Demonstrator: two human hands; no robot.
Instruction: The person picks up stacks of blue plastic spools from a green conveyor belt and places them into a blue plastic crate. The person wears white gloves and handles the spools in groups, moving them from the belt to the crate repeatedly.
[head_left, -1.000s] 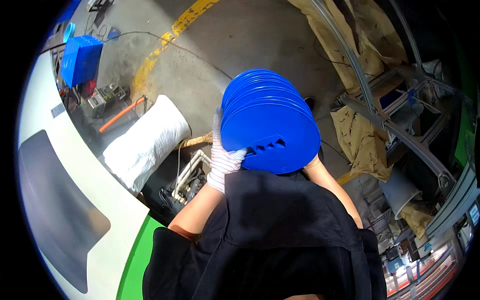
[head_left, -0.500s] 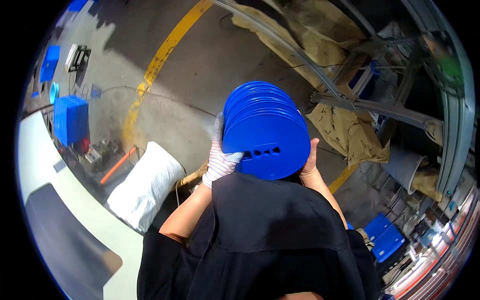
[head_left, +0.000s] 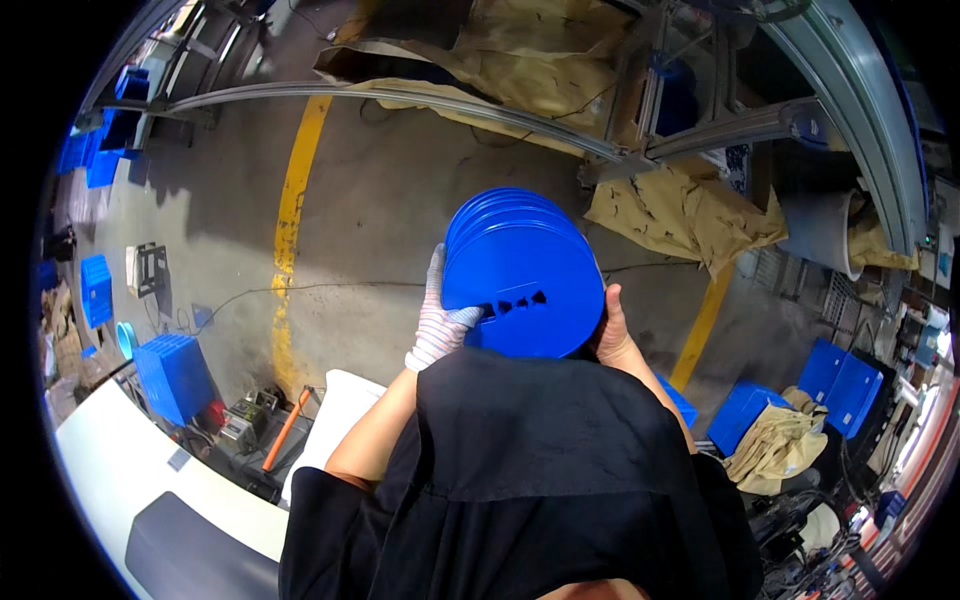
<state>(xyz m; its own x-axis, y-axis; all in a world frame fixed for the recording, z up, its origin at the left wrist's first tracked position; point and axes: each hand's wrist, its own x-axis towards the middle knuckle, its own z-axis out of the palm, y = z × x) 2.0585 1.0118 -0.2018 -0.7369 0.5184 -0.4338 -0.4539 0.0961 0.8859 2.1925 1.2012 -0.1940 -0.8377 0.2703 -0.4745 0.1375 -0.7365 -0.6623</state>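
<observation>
A stack of blue round plastic discs (head_left: pixel 545 265) is held in front of my chest, fanned so that the rims of several show at the far side. The top disc has a row of small dark cut-outs near its lower edge. My left hand (head_left: pixel 440 325), in a striped knit glove, grips the left rim with its thumb lying over the top face by the cut-outs. On the right rim sits my bare right hand (head_left: pixel 614 335), thumb up along the side; its other fingers are hidden beneath the stack.
A metal frame (head_left: pixel 550 125) with brown sheeting (head_left: pixel 690 215) stands ahead and right. Yellow lines (head_left: pixel 291 210) and a thin cable (head_left: pixel 330 285) cross the floor. At left are a blue crate stack (head_left: pixel 172 375), an orange bar (head_left: pixel 288 430) and a white table (head_left: pixel 100 445). Blue boxes (head_left: pixel 745 412) lie at right.
My body has turned left, so the floor, frame and table have swung round in view. Both hands keep hold of the disc stack.
</observation>
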